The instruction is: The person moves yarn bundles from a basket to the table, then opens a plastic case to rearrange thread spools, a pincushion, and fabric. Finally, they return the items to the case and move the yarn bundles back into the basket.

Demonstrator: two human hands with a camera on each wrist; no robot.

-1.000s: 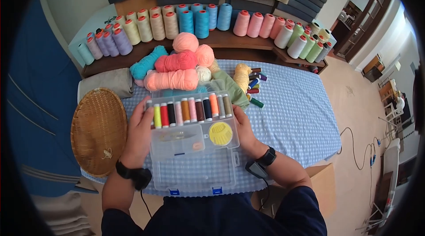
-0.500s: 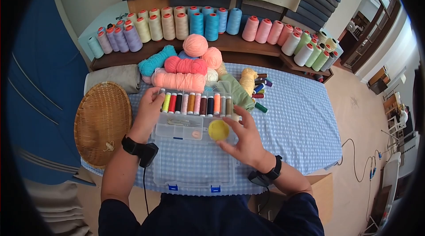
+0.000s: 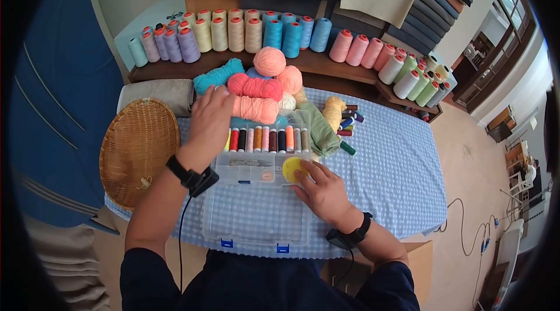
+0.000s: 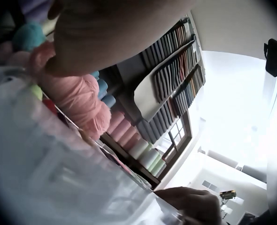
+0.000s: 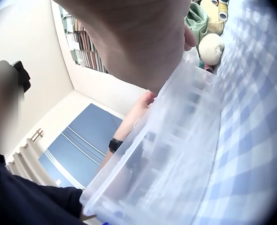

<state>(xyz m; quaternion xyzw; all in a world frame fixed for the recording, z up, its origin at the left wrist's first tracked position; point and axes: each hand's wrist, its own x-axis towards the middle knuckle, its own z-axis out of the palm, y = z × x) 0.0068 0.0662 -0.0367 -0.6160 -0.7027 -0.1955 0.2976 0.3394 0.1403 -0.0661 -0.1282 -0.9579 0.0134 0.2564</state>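
A clear plastic box [image 3: 256, 209] stands unfolded on the checked cloth, with a row of colored thread spools [image 3: 257, 139] in its upper part. Below the spools lie a small lidded compartment [image 3: 245, 168] and a yellow disc [image 3: 292, 170]. My left hand [image 3: 211, 119] is over the box's upper left corner, its fingers at the left end of a peach yarn skein [image 3: 255, 110]; whether they grip it is hidden. My right hand [image 3: 325, 192] has its relaxed fingers by the disc, at the box's right edge. In the right wrist view the clear box [image 5: 162, 150] is beside this hand.
A wicker basket [image 3: 140, 153] lies at the left, below folded grey cloth [image 3: 156, 96]. Behind the box are teal yarn [image 3: 218, 76], green fabric [image 3: 322, 131], yellow yarn [image 3: 334, 114] and loose spools. Large thread cones [image 3: 254, 35] line the back shelf.
My left hand has left the box's left side and moved up to the peach yarn. My right hand let go of the right side, lifted, and came down by the yellow disc. The head view has shifted.
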